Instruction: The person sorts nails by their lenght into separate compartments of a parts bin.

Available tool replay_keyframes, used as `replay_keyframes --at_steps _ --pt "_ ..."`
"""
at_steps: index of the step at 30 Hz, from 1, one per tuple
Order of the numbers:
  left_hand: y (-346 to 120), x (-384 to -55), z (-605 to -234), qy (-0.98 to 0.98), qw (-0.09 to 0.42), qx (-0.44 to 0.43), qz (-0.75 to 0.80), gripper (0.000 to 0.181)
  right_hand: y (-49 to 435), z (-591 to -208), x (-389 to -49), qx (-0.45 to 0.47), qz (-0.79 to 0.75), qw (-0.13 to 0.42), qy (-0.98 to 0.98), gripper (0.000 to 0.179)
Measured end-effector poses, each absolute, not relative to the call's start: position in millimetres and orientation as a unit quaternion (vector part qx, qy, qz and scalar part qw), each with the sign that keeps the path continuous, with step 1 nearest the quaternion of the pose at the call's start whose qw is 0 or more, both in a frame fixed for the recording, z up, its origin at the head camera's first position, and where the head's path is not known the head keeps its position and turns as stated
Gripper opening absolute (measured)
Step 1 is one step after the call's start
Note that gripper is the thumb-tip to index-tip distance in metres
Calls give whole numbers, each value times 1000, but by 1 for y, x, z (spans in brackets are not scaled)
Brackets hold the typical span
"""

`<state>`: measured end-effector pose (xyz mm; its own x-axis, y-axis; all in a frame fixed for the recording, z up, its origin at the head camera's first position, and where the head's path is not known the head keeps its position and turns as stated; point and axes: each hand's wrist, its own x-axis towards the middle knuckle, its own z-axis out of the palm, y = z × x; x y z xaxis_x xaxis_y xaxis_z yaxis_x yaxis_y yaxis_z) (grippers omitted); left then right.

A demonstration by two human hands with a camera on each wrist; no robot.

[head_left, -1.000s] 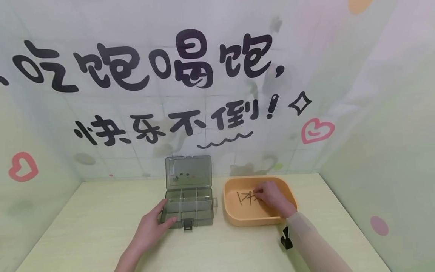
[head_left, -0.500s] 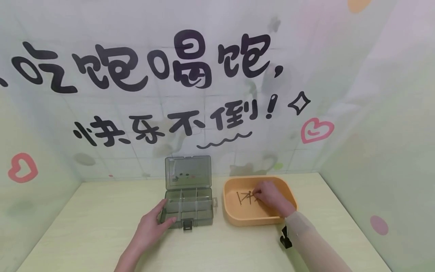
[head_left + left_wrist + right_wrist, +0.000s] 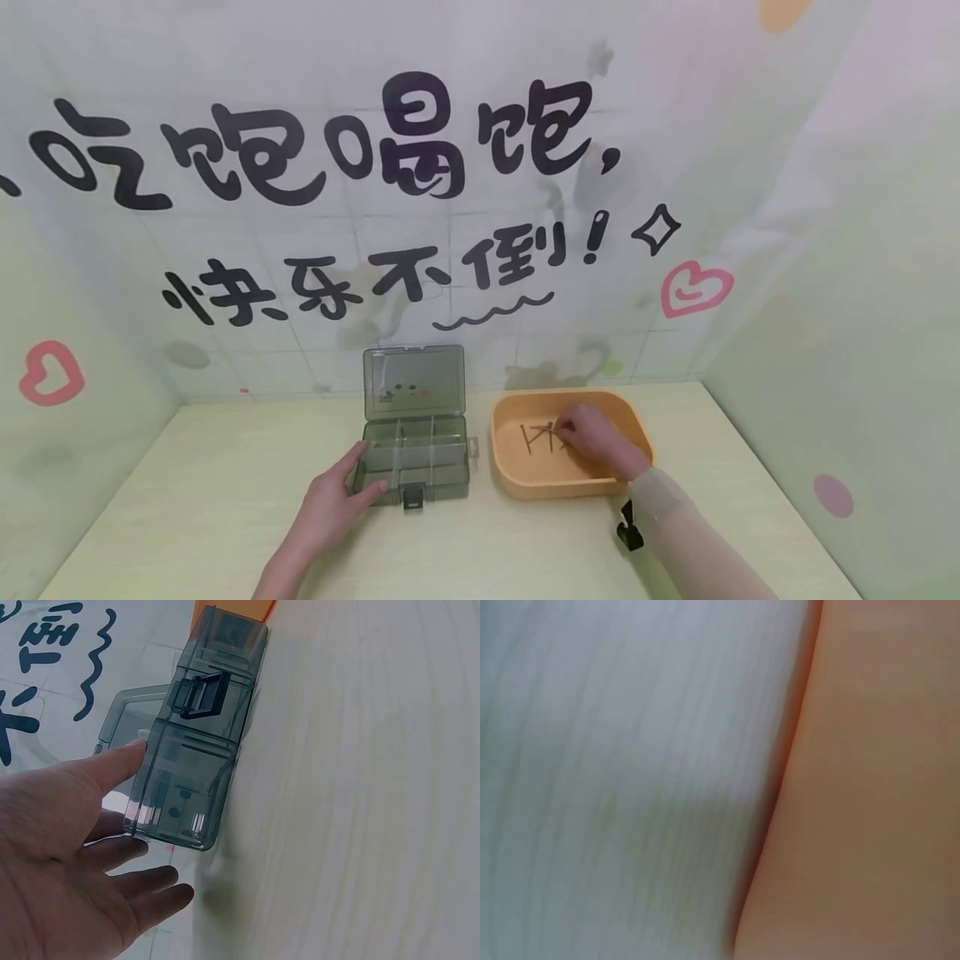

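Note:
A smoky grey compartment box point(image 3: 415, 458) stands with its lid point(image 3: 415, 382) raised. My left hand point(image 3: 336, 497) rests on its left end, thumb on the front rim and index finger along the side. In the left wrist view the other fingers of the left hand point(image 3: 82, 855) stretch out loosely beside the box point(image 3: 187, 765). My right hand point(image 3: 596, 435) reaches into an orange tray point(image 3: 525, 482), its thumb and index finger pinching what looks like a thin screw point(image 3: 542, 428). Several dark screws point(image 3: 526, 440) lie on the tray floor; the hand hides part of them.
The tray stands right of the box on a pale wood-grain table point(image 3: 480, 550). Behind them rises a printed wall sheet point(image 3: 450, 250). A black clip-like piece point(image 3: 630, 529) hangs under the right sleeve point(image 3: 682, 525). The tray's wall point(image 3: 870, 787) fills the right wrist view's right side.
The screw at my right fingertips has shifted and now lies at a flatter angle across the others. My left hand and the box stay put; the head view tilts slightly.

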<state>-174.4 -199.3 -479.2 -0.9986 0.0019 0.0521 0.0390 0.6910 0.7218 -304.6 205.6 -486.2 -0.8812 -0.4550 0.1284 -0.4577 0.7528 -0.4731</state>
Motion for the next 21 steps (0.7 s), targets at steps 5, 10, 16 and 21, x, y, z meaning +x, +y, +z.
replay_keyframes --at_steps 5,10,16,21 --pt "-200 -175 -481 -917 23 -9 -398 78 205 -486 -304 266 271 5 -925 11" --pt "-200 -175 -481 -922 27 -8 -387 79 204 -488 -305 269 288 0 -919 13" --pt "-200 -174 -480 -925 28 -19 -379 78 203 -487 -304 256 301 -9 -918 12" --pt "-200 -174 -479 -923 24 -17 -383 78 200 -479 -300 266 313 -9 -912 11"
